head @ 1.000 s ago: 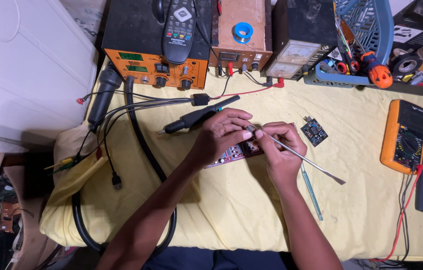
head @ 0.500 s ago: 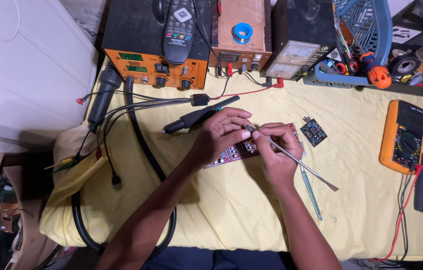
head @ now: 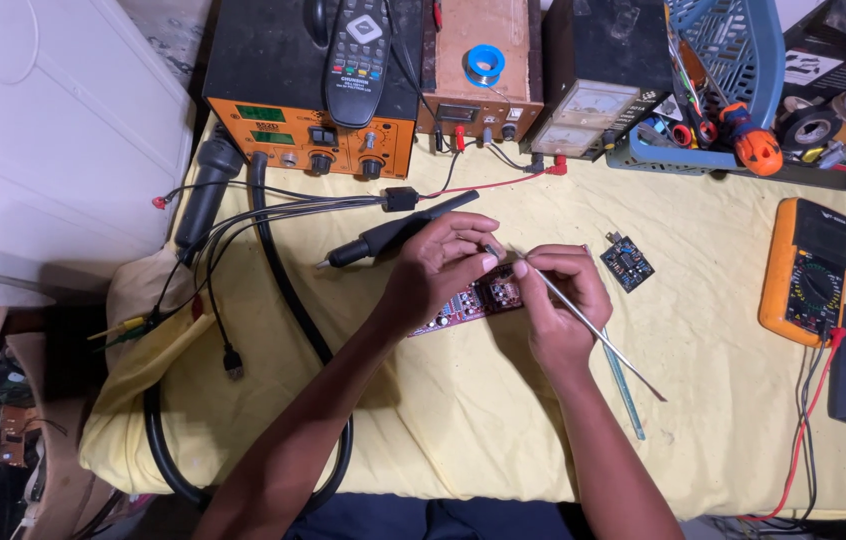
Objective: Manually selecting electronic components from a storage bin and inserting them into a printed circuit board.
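Red circuit board [head: 463,303] lay flat on the yellow cloth [head: 463,420] near the middle of the bench, half hidden under both hands. Left hand [head: 440,268] rested over the board's upper edge, fingers curled, thumb and forefinger pinched together at a small object (too tiny to identify) just above the board. Right hand [head: 560,300] sat close beside the left, fingertips nearly touching it, closed around a long thin metal tool [head: 593,330] that slanted down and to the right past the wrist, its far end over the cloth. Just right of the hands, a small dark blue module [head: 627,263], apart from the red board. Below that, a slim pale blue-green rod [head: 624,392] lying on the cloth. Behind the left hand, a black handpiece [head: 395,232] with its cable, leading back toward an orange-fronted station [head: 311,145] topped by a black remote control [head: 358,58]. Farther right at the back, a brown unit carrying a blue spool [head: 484,63], a box with two dial meters [head: 591,108] and a blue basket [head: 718,60] of tools. At the right edge, an orange multimeter [head: 808,272] with red and black leads.
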